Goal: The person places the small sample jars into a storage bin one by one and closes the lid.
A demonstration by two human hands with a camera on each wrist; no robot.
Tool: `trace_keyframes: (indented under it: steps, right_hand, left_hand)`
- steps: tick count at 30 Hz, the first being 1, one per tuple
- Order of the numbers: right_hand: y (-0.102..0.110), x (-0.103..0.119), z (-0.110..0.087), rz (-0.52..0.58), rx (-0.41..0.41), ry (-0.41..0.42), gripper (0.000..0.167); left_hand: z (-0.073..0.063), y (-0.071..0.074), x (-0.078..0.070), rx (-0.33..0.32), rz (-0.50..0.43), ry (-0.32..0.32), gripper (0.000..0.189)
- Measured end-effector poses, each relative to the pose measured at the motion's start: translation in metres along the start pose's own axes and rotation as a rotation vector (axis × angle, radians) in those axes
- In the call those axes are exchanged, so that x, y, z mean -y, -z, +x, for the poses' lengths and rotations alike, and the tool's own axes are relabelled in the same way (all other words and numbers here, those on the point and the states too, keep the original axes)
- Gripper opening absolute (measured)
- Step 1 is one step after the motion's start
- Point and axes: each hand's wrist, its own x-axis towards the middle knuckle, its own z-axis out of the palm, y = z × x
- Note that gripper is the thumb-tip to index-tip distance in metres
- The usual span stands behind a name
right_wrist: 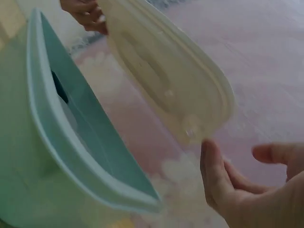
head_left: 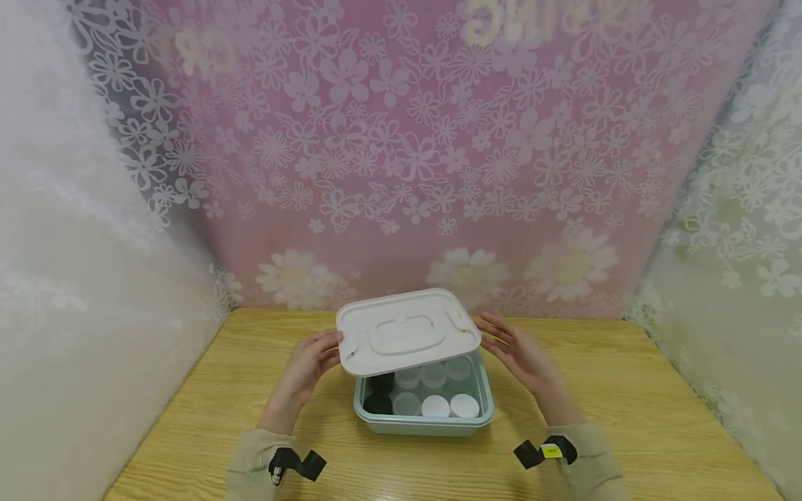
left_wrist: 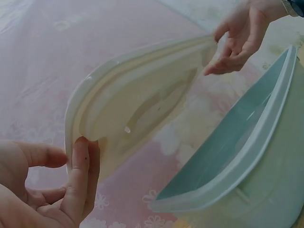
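A white rectangular lid [head_left: 407, 334] is raised and tilted above a pale blue-green plastic box [head_left: 422, 424], covering its back part in the head view. My left hand [head_left: 311, 358] pinches the lid's left edge, thumb on one face and fingers on the underside, as the left wrist view shows. At the opposite end, my right hand [head_left: 516, 351] has its fingertips right by the lid's edge, with thumb and fingers spread apart. Inside the box stand several small round containers: clear ones [head_left: 406, 404], two with white tops [head_left: 464, 406] and dark ones [head_left: 378, 403].
Beneath the box is a wood-grain table [head_left: 626, 403]. A pink flowered curtain [head_left: 401, 174] hangs behind it, with pale sheeting [head_left: 94, 243] along the left and flowered sheeting [head_left: 745, 278] along the right. Black straps [head_left: 297, 463] circle both sleeved wrists.
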Motion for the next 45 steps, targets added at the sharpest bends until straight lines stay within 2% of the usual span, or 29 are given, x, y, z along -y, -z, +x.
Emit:
trace_keyframes:
  steps: [3,6,10,18,21,24,28,32,38,45]
  right_hand:
    - [0.01,0.003,0.0,-0.026,0.065,-0.042,0.052]
    - [0.013,0.002,0.001,-0.043,0.079,-0.095,0.05]
    - [0.013,-0.001,0.002,-0.127,0.095,-0.134,0.055]
    - [0.017,-0.005,0.003,-0.207,0.156,-0.102,0.054]
    - [0.018,-0.006,0.002,-0.271,0.166,-0.101,0.055]
    - [0.016,-0.005,0.001,-0.352,0.152,-0.103,0.06]
    - [0.01,-0.002,0.0,-0.425,0.101,-0.092,0.064]
    - [0.0,0.001,-0.001,-0.473,0.026,-0.05,0.062]
    - [-0.008,0.002,-0.002,-0.507,-0.083,0.092,0.052]
    - [-0.01,-0.004,0.0,-0.486,-0.134,0.254,0.04]
  left_hand:
    - [0.001,0.005,0.0,0.019,0.005,0.015,0.041]
    - [0.002,0.008,0.001,0.049,0.032,0.017,0.041]
    - [0.002,0.009,0.003,0.079,0.076,0.017,0.042]
    - [0.002,0.008,0.006,0.094,0.232,-0.008,0.048]
    - [0.003,0.01,0.007,0.102,0.281,-0.024,0.048]
    - [0.003,0.01,0.007,0.105,0.307,-0.045,0.047]
    - [0.002,0.007,0.006,0.073,0.305,-0.07,0.045]
    - [0.0,0.004,0.005,0.04,0.283,-0.092,0.042]
    - [-0.002,-0.001,0.0,0.008,0.24,-0.105,0.042]
    - [-0.004,-0.002,-0.002,-0.032,0.209,-0.126,0.04]
